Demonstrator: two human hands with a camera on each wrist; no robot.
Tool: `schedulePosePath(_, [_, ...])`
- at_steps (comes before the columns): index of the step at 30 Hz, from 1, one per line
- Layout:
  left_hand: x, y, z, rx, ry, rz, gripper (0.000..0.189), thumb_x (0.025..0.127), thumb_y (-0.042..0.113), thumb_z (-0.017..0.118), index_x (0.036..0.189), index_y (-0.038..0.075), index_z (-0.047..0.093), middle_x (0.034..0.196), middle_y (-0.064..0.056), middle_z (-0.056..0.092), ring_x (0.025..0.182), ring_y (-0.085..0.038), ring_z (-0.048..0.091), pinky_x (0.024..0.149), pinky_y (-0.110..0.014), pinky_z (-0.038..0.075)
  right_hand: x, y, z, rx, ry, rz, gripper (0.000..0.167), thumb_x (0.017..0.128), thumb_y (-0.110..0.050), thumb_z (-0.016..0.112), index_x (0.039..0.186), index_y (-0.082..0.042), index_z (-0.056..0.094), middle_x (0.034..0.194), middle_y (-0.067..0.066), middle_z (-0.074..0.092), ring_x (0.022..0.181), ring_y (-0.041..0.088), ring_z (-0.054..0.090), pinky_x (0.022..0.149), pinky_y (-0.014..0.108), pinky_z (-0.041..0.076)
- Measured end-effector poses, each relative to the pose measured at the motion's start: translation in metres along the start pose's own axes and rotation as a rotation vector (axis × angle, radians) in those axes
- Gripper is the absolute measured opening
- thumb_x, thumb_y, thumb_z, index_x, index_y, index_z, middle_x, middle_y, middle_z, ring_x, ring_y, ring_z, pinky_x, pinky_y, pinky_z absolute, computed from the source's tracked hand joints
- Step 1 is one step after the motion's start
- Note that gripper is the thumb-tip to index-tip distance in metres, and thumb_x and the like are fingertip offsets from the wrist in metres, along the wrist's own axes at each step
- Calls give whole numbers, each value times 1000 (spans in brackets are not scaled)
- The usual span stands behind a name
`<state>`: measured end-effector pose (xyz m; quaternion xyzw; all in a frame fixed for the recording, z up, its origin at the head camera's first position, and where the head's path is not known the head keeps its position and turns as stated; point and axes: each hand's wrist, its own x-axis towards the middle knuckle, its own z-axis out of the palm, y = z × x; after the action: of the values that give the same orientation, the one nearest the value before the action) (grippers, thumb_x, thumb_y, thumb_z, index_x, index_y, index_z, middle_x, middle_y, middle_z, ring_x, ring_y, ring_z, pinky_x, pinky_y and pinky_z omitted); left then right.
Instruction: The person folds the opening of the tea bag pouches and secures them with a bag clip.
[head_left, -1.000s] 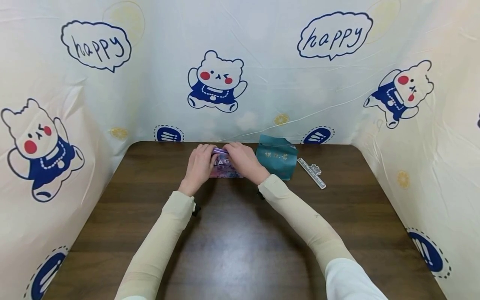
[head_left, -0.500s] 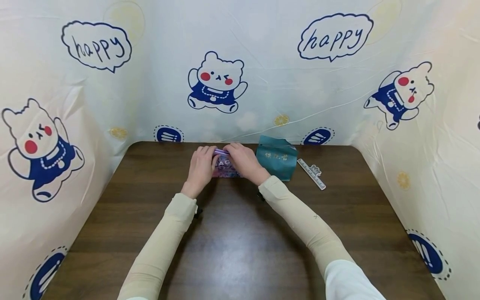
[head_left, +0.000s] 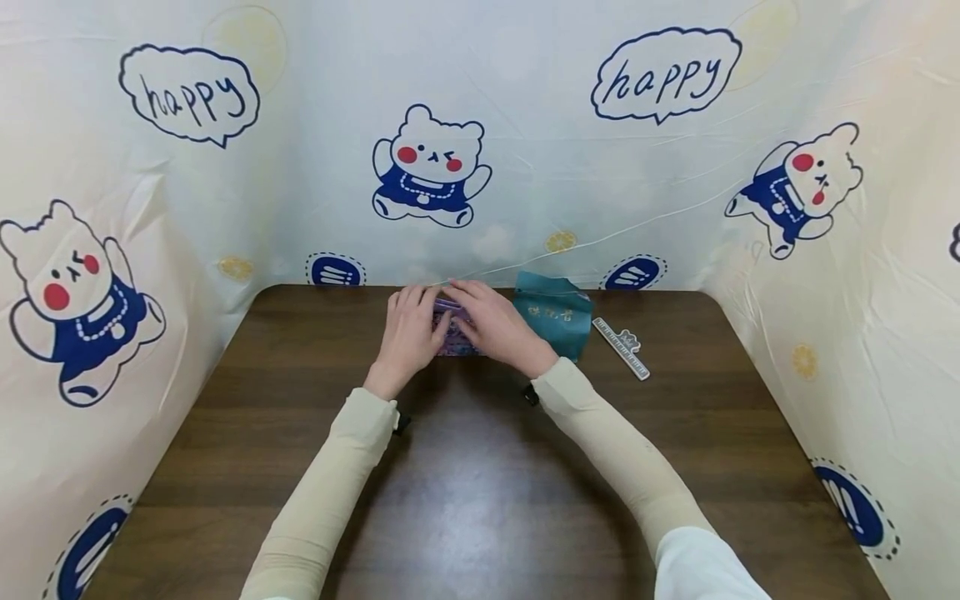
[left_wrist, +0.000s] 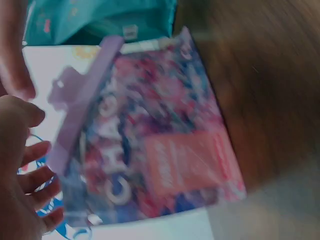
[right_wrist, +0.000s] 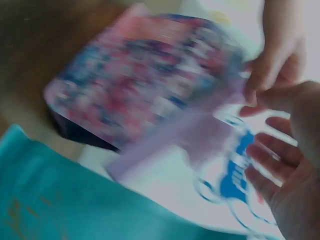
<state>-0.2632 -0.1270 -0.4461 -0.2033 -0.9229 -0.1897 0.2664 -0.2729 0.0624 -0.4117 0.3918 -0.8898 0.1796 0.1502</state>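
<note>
A pink and blue floral pouch (left_wrist: 155, 120) with white lettering stands at the back of the table. A purple sealing clip (left_wrist: 82, 107) runs along its top edge; in the head view the hands partly cover both. My left hand (head_left: 408, 333) is at the pouch's left, fingers loosely spread beside the clip in the left wrist view. From the right, my right hand (head_left: 501, 327) reaches over the pouch top, its fingers apart and relaxed in the right wrist view. Neither hand grips the clip; whether a fingertip touches it I cannot tell, as the wrist views are blurred.
A teal bag (head_left: 555, 317) with gold characters stands just right of the pouch. Right of it lies a white ruler-like clip (head_left: 621, 348). A patterned cloth (head_left: 540, 192) hangs behind the brown table (head_left: 480, 500) and along its sides.
Both hands held the purple clip at the pouch top earlier; their fingers have now loosened and spread. The right forearm has shifted slightly right. The teal bag and white clip stay put.
</note>
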Motion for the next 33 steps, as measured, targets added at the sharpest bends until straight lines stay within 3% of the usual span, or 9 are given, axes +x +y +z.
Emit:
schedulePosePath(3, [6,15,-2,-33,73,79,38,96,19,67,128,-2,63,120,-20,62,113,-37,56,100,-55,41,-16,0,-24,101,135,-68,46,99,-14,67,143,-4,57,145,15,57,134,28,52,112,39,43])
schedulePosePath(6, [16,35,-1,-46,104,141,37,96,16,68,128,-2,63,122,-20,61,114,-37,56,101,-54,42,-34,7,-45,151,277,-94,41,96,-8,70,136,-2,62,136,15,62,128,29,56,108,39,45])
schedulePosePath(12, [36,76,9,-23,85,221,42,96,16,69,133,-1,60,130,-21,58,123,-37,53,105,-53,42,-65,35,-65,154,446,-13,39,92,0,73,130,0,66,128,17,65,121,31,59,102,44,49])
schedulePosePath(20, [56,113,27,47,78,267,57,92,14,75,144,4,54,139,-19,54,129,-35,49,104,-49,42,-89,69,-65,116,483,129,39,92,-4,74,130,2,65,127,18,64,120,33,60,102,46,49])
schedulePosePath(24, [62,122,34,88,41,273,51,93,12,74,141,7,57,139,-17,55,129,-34,50,105,-49,43,-95,80,-58,105,454,176,39,94,-8,73,131,1,63,125,18,65,116,32,63,99,45,51])
schedulePosePath(33, [73,137,44,128,-26,288,45,97,13,70,141,13,58,137,-14,59,129,-32,53,107,-48,43,-104,96,-52,90,481,225,28,95,-8,71,122,0,66,116,17,68,102,31,68,89,45,56])
